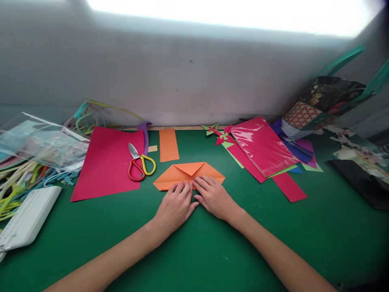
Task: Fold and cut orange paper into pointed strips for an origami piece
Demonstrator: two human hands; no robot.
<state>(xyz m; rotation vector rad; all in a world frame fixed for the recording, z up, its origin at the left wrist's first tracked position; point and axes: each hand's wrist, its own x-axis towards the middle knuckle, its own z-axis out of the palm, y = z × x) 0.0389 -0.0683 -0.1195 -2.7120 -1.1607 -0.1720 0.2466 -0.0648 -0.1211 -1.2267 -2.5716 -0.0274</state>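
Observation:
An orange folded paper [179,173] lies on the green table, with pointed left and right ends and a triangular fold at its top middle. The fingers of my left hand [176,205] rest flat on its lower edge, left of centre. My right hand [214,196] lies beside it, fingertips pressing on the paper's lower middle. The two hands nearly touch, and both have their fingers laid out flat. They cover part of the lower edge. Behind the paper is an orange strip [169,145].
Scissors [138,164] lie on a red sheet [103,162] at left. A white device [30,219] and plastic-wrapped coloured strips [45,140] are farther left. Wrapped red paper [263,148], folded paper stars [223,136], a patterned bag [328,97] and black material [358,182] are at right.

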